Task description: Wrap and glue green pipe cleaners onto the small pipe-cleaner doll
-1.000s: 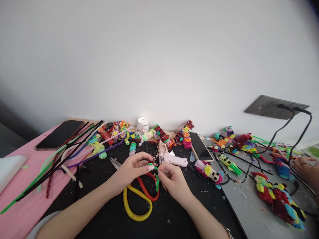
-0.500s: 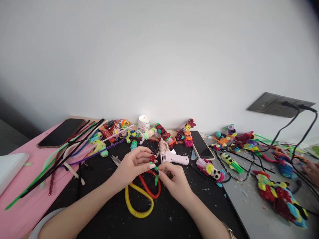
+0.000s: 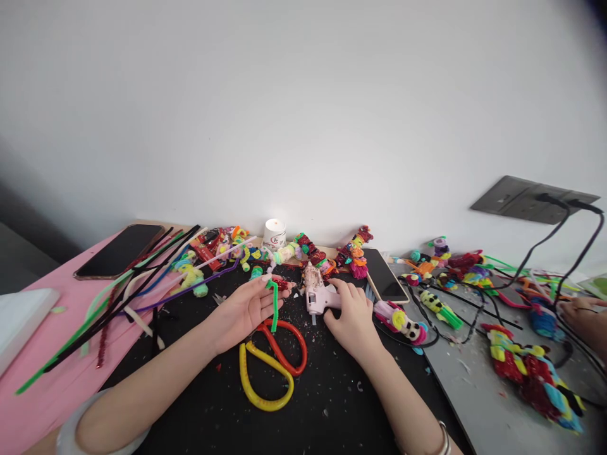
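Observation:
My left hand (image 3: 246, 309) pinches a small pipe-cleaner piece (image 3: 275, 297) of red tinsel with a green stem hanging down, held just above the black mat (image 3: 199, 392). My right hand (image 3: 353, 316) lies over the handle of a pale pink glue gun (image 3: 317, 292), fingers wrapped round it, the gun resting on the mat. Scissors (image 3: 270, 363) with one red and one yellow loop handle lie under and in front of both hands.
Several loose pipe cleaners (image 3: 118, 297) and a dark phone (image 3: 121, 251) lie on the pink surface at left. Finished pipe-cleaner figures (image 3: 351, 253) line the wall beside a white cup (image 3: 274, 235). Another phone (image 3: 385, 276), cables and another person's hand (image 3: 581, 316) are at right.
My right hand has let go of the small piece and moved up and right onto the glue gun. My left hand keeps the piece, its green stem now hanging free.

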Motion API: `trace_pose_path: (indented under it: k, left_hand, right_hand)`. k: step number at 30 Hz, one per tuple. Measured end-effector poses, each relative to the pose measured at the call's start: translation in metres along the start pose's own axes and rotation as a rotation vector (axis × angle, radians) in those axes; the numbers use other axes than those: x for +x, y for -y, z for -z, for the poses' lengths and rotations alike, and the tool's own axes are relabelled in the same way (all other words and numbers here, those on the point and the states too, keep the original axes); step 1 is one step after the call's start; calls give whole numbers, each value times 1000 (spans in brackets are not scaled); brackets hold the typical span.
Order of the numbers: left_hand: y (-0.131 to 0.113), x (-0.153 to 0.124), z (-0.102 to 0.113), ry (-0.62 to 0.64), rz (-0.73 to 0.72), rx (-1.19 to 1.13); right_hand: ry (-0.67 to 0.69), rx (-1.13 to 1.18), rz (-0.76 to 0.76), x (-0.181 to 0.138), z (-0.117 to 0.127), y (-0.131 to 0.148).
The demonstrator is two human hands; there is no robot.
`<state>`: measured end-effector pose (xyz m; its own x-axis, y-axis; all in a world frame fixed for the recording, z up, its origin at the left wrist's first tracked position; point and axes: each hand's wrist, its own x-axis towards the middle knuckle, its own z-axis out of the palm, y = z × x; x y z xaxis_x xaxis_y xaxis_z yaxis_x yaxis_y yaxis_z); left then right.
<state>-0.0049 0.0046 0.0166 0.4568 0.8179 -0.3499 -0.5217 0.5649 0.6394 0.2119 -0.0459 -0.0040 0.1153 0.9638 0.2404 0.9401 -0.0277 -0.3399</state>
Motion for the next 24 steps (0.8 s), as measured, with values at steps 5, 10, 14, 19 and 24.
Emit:
trace_pose_path:
  k: [5, 10, 14, 19, 24]
  left_hand:
    - [-6, -1, 0, -69, 51, -71]
    - [-11, 0, 0, -80, 50, -76]
    - [-12, 2, 1, -104, 9, -69]
    - [-11, 2, 2, -100, 8, -59]
    - [-6, 1, 2, -44, 28, 13]
  right_hand:
    - [-29, 87, 14, 5, 3, -8]
    - [-38, 262, 13, 9, 4, -13]
    - [-2, 371, 16, 8, 6, -11]
    - [48, 729, 12, 6, 9, -5]
    - [146, 1009, 15, 2, 8, 1]
